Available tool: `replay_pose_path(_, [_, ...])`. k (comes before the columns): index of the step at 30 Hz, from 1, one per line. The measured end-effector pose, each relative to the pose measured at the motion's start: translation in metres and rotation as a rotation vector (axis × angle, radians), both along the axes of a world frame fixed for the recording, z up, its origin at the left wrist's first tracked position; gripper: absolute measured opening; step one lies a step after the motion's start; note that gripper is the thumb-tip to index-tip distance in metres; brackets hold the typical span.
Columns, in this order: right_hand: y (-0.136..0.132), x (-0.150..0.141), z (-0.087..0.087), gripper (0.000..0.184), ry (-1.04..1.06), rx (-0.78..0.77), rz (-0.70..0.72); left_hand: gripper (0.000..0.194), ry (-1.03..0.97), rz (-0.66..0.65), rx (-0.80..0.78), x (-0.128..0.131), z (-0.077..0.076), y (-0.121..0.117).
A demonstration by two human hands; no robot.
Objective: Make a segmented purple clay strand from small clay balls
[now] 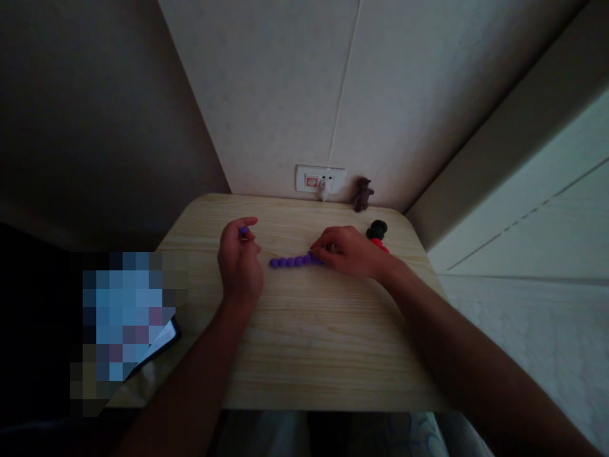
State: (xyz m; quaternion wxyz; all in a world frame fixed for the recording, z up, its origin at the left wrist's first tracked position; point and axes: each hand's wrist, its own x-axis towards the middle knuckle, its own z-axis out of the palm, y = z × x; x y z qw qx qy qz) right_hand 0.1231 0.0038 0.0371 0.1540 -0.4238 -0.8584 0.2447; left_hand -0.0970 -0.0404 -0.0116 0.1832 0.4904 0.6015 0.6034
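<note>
A row of small purple balls (290, 262), looking like modelling clay, lies across the wooden table between my hands. My right hand (345, 249) is over the row's right end, thumb and fingertips pinched on a purple ball there; it hides the balls beneath it. To the left of the row, my left hand (240, 263) is raised with curled fingers around a small purple lump of clay (244, 231).
Black round pieces (378, 230) and a red piece (379, 244) lie beyond my right hand. A dark brown figurine (362, 194) stands at the back by a wall socket (320, 179) with a plug in it. A lit-screen device (162, 339) is at the left edge.
</note>
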Motion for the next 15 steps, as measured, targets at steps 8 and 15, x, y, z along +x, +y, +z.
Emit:
replay_pose_path(8, [0.004, 0.002, -0.012, 0.022, 0.007, -0.014, -0.023, 0.039, 0.08, -0.071, -0.033, 0.01, -0.001, -0.002])
replay_pose_path(15, [0.018, -0.012, -0.002, 0.017, 0.052, -0.105, -0.009, 0.036, 0.081, -0.076, -0.034, 0.01, 0.0, -0.002])
